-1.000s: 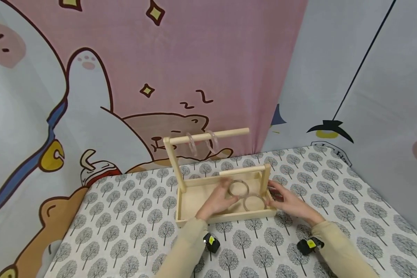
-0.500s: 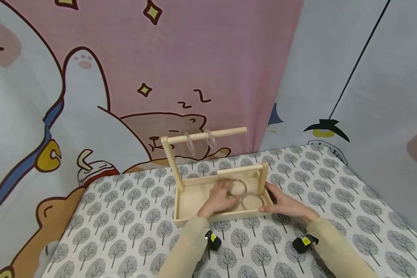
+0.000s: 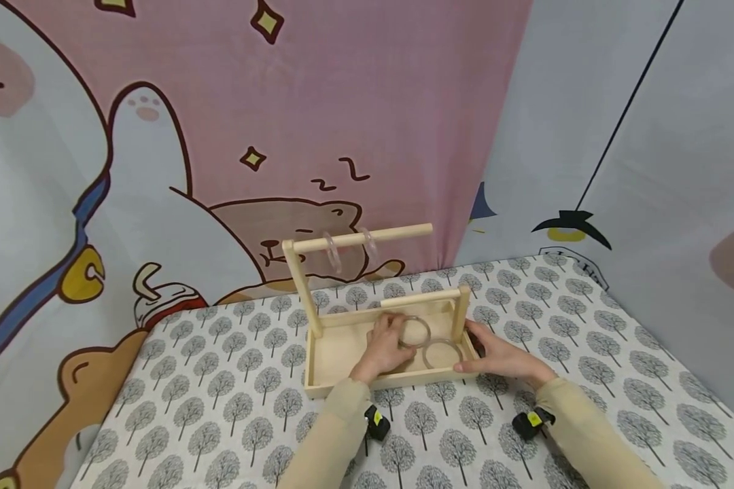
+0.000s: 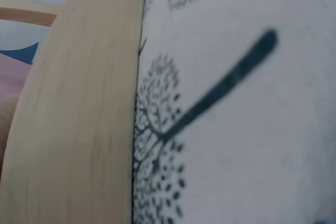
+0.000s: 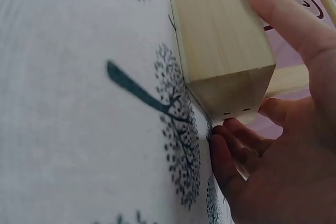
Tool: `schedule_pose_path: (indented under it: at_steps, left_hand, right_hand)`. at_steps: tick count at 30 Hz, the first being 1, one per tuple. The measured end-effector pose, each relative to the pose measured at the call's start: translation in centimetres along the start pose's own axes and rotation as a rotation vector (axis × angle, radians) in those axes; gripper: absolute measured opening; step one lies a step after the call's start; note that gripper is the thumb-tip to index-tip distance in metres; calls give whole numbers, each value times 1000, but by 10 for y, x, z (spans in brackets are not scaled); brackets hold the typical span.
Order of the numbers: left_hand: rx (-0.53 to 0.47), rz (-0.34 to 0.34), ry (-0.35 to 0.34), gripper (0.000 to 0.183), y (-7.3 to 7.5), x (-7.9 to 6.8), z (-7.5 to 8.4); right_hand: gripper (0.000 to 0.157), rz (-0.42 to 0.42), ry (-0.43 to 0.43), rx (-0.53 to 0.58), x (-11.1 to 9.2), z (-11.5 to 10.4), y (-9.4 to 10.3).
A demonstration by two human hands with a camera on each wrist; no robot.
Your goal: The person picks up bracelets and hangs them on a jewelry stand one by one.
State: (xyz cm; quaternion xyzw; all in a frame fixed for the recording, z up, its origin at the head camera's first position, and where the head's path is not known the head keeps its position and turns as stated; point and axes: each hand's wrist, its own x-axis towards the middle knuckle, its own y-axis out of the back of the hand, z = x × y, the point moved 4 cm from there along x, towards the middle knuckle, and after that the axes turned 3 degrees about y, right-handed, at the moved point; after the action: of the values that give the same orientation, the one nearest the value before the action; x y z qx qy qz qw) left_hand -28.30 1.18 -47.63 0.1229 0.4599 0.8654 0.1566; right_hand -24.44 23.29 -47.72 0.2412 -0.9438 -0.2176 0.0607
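Observation:
A pale wooden bracelet stand (image 3: 339, 390) has a shallow tray base and two bars on posts. Two pinkish clear bangles (image 3: 333, 252) hang on the upper bar. A greyish bangle (image 3: 429, 329) and a paler bangle (image 3: 443, 368) lie in the tray's right half. My left hand (image 3: 384, 348) reaches over the front wall into the tray, its fingers and thumb at the greyish bangle's left edge. Whether it pinches anything is hidden. With my right hand (image 3: 504, 356) I grip the tray's right end, the thumb (image 5: 281, 17) on the front side and the fingers around the end.
The table's white cloth (image 3: 238, 435) carries a tree print. Behind it hangs a pink and white cartoon curtain (image 3: 404, 122). The lower bar (image 3: 418, 298) runs above the tray's back right, close to my left fingers.
My right thumb has come onto the tray's front wall and its grip on the end has settled. My left fingers, blurred earlier, are now still in the tray. The view shifts slightly.

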Motion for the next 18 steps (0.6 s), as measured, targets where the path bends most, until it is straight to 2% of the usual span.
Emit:
schedule_pose_path:
  at_steps: [6, 11, 18]
  left_hand:
    - [-5, 32, 14, 71, 0, 2, -1]
    - [-7, 21, 19, 72, -1, 4, 0]
    - [11, 19, 22, 73, -2, 6, 0]
  right_hand:
    - [99, 7, -29, -31, -1, -4, 0]
    - [100, 2, -48, -36, -1, -6, 2]
    - [98, -14, -28, -52, 2, -3, 4]
